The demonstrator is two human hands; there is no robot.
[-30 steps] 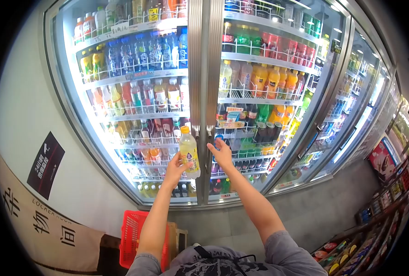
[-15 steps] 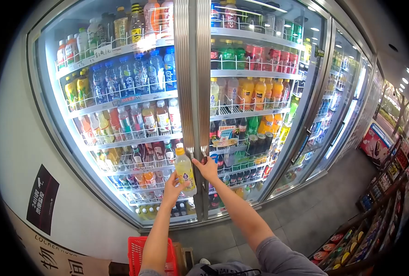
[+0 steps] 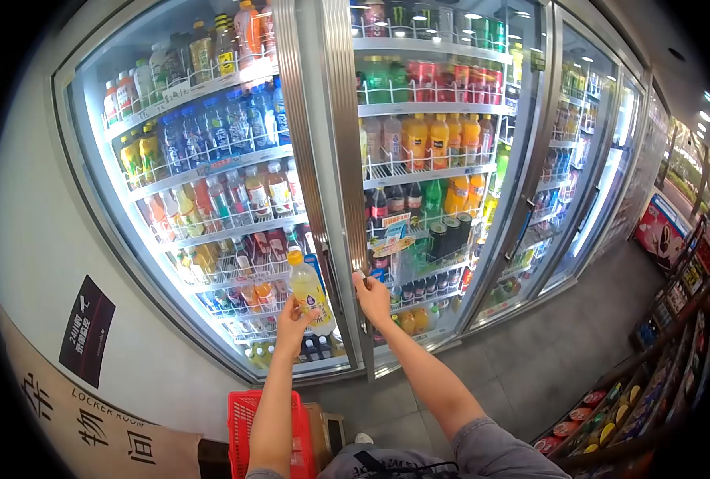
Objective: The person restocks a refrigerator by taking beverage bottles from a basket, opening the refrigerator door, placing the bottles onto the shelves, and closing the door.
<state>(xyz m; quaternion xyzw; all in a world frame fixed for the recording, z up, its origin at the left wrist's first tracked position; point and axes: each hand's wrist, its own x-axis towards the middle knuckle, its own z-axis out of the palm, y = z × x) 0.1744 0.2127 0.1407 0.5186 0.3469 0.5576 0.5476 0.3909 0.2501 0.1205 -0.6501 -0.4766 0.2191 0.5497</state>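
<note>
My left hand (image 3: 293, 323) is wrapped round a clear bottle (image 3: 308, 297) with a yellow cap and a yellow label, held upright with a slight tilt in front of the left fridge door. My right hand (image 3: 372, 297) is closed on the edge handle of the right glass door (image 3: 340, 152), whose frame stands a little out from the fridge. Behind the glass, the shelves hold several orange juice bottles (image 3: 440, 141), red cans and dark cans. The left door (image 3: 300, 152) is closed, with rows of bottles behind it.
A red basket (image 3: 243, 407) stands on the floor at the lower left, beside a cardboard box (image 3: 316, 431). More glass fridge doors (image 3: 566, 168) run off to the right. Snack racks (image 3: 610, 407) line the lower right. A white wall (image 3: 31, 207) is at the left.
My right hand has gone from open to closed on the door handle, and the right door has swung slightly outward. The bottle stays in my left hand. The view has shifted.
</note>
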